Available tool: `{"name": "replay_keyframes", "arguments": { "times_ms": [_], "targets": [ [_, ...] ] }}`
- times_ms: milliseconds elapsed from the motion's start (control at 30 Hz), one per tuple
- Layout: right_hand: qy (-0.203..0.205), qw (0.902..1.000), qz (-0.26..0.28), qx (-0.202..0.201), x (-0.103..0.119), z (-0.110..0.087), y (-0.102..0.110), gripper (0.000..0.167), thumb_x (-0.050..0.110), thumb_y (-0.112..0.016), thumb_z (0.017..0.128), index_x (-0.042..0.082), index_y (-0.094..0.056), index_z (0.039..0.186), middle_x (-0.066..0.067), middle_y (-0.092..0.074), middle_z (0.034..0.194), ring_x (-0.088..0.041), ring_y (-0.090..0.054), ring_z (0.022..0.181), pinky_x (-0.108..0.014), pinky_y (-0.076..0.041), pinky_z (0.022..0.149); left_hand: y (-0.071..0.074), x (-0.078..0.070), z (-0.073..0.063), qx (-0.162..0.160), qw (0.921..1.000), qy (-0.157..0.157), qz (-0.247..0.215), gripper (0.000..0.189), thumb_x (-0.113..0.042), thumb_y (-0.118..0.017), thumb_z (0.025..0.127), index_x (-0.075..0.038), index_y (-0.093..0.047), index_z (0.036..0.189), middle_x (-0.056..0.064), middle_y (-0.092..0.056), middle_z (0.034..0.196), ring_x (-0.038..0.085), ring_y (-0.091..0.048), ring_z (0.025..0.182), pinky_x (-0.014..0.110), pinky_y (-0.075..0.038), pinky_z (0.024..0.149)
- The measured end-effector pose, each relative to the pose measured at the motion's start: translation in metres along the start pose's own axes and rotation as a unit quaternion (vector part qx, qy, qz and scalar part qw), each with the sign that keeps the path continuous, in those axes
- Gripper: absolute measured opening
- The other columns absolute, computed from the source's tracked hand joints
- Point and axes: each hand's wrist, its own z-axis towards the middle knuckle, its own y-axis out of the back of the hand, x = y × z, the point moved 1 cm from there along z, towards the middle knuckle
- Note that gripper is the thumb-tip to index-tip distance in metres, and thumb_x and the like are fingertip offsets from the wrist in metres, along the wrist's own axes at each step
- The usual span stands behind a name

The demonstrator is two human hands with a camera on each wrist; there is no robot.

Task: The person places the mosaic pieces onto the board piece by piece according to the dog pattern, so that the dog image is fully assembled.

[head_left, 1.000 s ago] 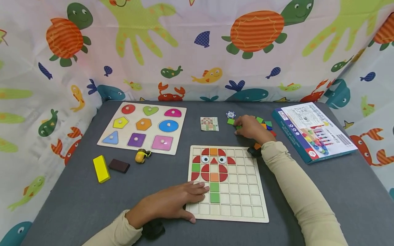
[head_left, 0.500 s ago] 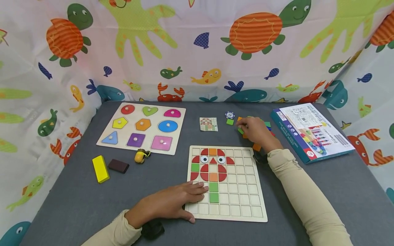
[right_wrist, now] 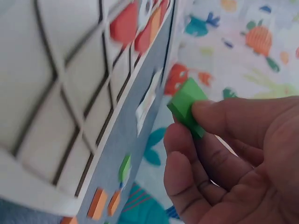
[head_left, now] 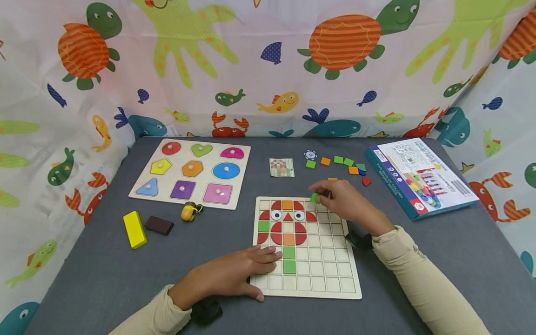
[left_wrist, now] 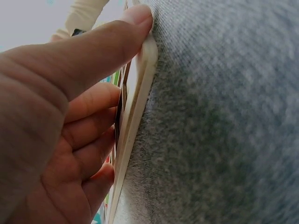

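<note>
A: Yellow block (head_left: 134,230) lies leftmost on the grey counter (head_left: 201,237). What follows it?

B: Next come a dark brown block (head_left: 159,225), a small yellow toy (head_left: 189,211), and the knob puzzle (head_left: 164,188). These have not changed.

A: And the left grip (head_left: 236,274)?

B: It rests with spread fingers on the near left part of the grid board (head_left: 326,284), grasping nothing. I judge that it steadies the board, which already bears three green squares (head_left: 289,252) in view.

A: So where is the new thing?

B: At the far edge of this board. The right grip (head_left: 347,200) was over the loose tiles (head_left: 353,170) a moment ago; now it has come nearer, pinching one green tile (right_wrist: 189,105) between thumb and fingers, raised in the air.

A: What does it mean for the work?

B: Picking seems finished, but the tile is not yet laid in the board. Farther right, the loose tiles are uncovered to our sight, and the box (head_left: 418,177) lies as before.
</note>
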Motion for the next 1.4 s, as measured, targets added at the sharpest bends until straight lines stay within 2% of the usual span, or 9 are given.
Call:
{"name": "replay_keyframes", "arguments": {
  "times_ms": [200,333,533,733,933,1033,1167,1267,1400],
  "targets": [
    [0.048,0.9982,0.019,0.03,0.023,-0.017,-0.015,0.018,0.002,-0.065,0.091,0.004,-0.072,0.108,0.002,-0.067,0.095,-0.011,-0.056,0.076,-0.029,-0.05,0.066,0.001,0.0,0.001,-0.003,1.0,-0.002,0.007,0.071,-0.045,-0.067,0.088,-0.009,-0.046,0.146,0.001,-0.033,0.155,0.019,-0.023,0.144,0.041,-0.028,0.112],
    [0.068,0.9941,0.03,0.078,0.04,-0.03,-0.027,0.017,0.002,-0.066,0.09,0.006,-0.073,0.106,0.003,-0.068,0.098,-0.009,-0.057,0.081,-0.028,-0.051,0.07,0.001,0.0,0.002,-0.008,0.9998,-0.008,0.015,0.072,-0.044,-0.069,0.087,-0.008,-0.047,0.145,0.002,-0.033,0.155,0.02,-0.023,0.144,0.041,-0.028,0.112],
    [0.103,0.9778,0.072,0.167,0.061,-0.046,-0.045,0.016,0.003,-0.068,0.089,0.012,-0.074,0.101,0.009,-0.068,0.091,-0.003,-0.057,0.075,-0.024,-0.051,0.068,0.003,0.0,0.001,-0.006,0.9998,-0.007,0.017,0.071,-0.043,-0.07,0.087,-0.007,-0.047,0.144,0.003,-0.033,0.155,0.021,-0.023,0.144,0.041,-0.027,0.112],
    [0.111,0.9666,0.118,0.198,0.071,-0.055,-0.065,0.015,0.001,-0.07,0.087,0.012,-0.074,0.098,0.011,-0.064,0.085,-0.001,-0.057,0.073,-0.021,-0.051,0.066,0.004,0.0,0.002,-0.008,0.9998,-0.012,0.017,0.07,-0.043,-0.069,0.087,-0.007,-0.048,0.144,0.003,-0.035,0.154,0.021,-0.024,0.144,0.042,-0.026,0.113],
    [0.106,0.9737,0.069,0.189,0.078,-0.059,-0.078,0.013,0.002,-0.073,0.085,0.012,-0.073,0.093,0.015,-0.056,0.076,-0.001,-0.051,0.066,-0.019,-0.046,0.062,0.004,0.001,0.002,-0.006,0.9999,-0.006,0.013,0.071,-0.044,-0.069,0.088,-0.008,-0.047,0.145,0.002,-0.034,0.154,0.019,-0.023,0.144,0.04,-0.026,0.113],
    [0.113,0.9752,0.043,0.185,0.08,-0.06,-0.079,0.012,0.003,-0.073,0.086,0.012,-0.073,0.094,0.015,-0.055,0.076,-0.002,-0.05,0.067,-0.019,-0.045,0.064,0.004,0.001,0.002,-0.006,0.9999,-0.003,0.012,0.071,-0.043,-0.069,0.087,-0.008,-0.047,0.145,0.001,-0.034,0.154,0.019,-0.023,0.144,0.04,-0.026,0.113],
    [0.119,0.9762,0.041,0.177,0.074,-0.057,-0.075,0.011,0.006,-0.073,0.087,0.011,-0.074,0.097,0.014,-0.059,0.081,-0.002,-0.051,0.07,-0.021,-0.046,0.067,0.003,0.0,0.002,-0.006,0.9999,-0.002,0.009,0.071,-0.044,-0.069,0.087,-0.009,-0.047,0.145,0.001,-0.034,0.154,0.019,-0.023,0.144,0.041,-0.027,0.113],
    [0.118,0.9801,0.051,0.151,0.062,-0.047,-0.066,0.013,0.006,-0.073,0.087,0.011,-0.074,0.099,0.011,-0.062,0.083,-0.004,-0.053,0.072,-0.023,-0.048,0.066,0.002,0.0,0.002,-0.005,0.9999,-0.003,0.013,0.071,-0.045,-0.069,0.087,-0.009,-0.048,0.144,0.001,-0.034,0.154,0.019,-0.023,0.144,0.041,-0.027,0.112],
    [0.092,0.99,0.054,0.092,0.038,-0.027,-0.046,0.015,0.007,-0.072,0.088,0.009,-0.074,0.102,0.007,-0.065,0.088,-0.007,-0.055,0.076,-0.027,-0.05,0.068,0.002,0.0,0.004,-0.005,0.9997,-0.01,0.02,0.071,-0.044,-0.069,0.087,-0.008,-0.048,0.144,0.002,-0.034,0.154,0.019,-0.023,0.144,0.041,-0.027,0.113]
  ]
}}
